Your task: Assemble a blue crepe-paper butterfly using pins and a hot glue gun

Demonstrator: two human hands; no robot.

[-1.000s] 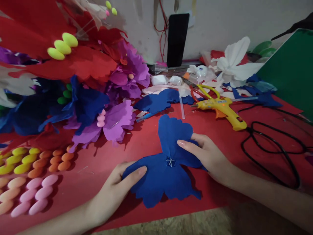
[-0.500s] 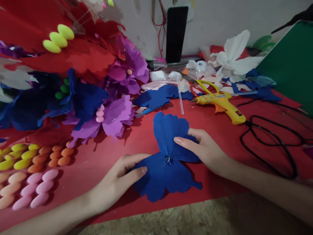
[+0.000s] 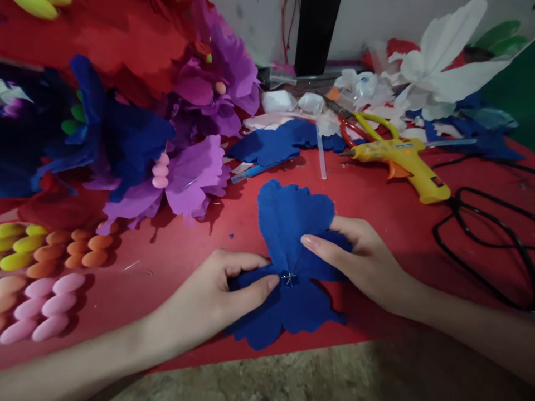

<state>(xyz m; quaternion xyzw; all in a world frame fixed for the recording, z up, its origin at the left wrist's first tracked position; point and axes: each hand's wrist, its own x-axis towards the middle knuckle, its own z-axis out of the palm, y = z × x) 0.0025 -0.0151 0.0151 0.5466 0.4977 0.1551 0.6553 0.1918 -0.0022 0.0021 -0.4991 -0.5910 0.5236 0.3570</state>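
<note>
A blue fabric flower (image 3: 296,214) with scalloped petals lies spread at the front of the red tabletop, a small silvery wire cross (image 3: 288,278) at its centre. My left hand (image 3: 234,287) pinches its left petal, the thumb tip close beside the wire. On the other side my right hand (image 3: 359,253) grips the right petal, thumb on top and fingers beneath. Most fingers of both hands are hidden under the cloth.
A yellow glue gun (image 3: 401,161) with a black cord (image 3: 489,217) lies at right, by scissors (image 3: 371,127). Red, blue and purple flowers (image 3: 196,172) crowd the left, above pink oval beads (image 3: 52,303). A white flower (image 3: 443,67) stands behind.
My left hand has slid inward along the petal, its thumb now near the flower's centre. My right hand keeps its grip. The view has come closer and tilted down.
</note>
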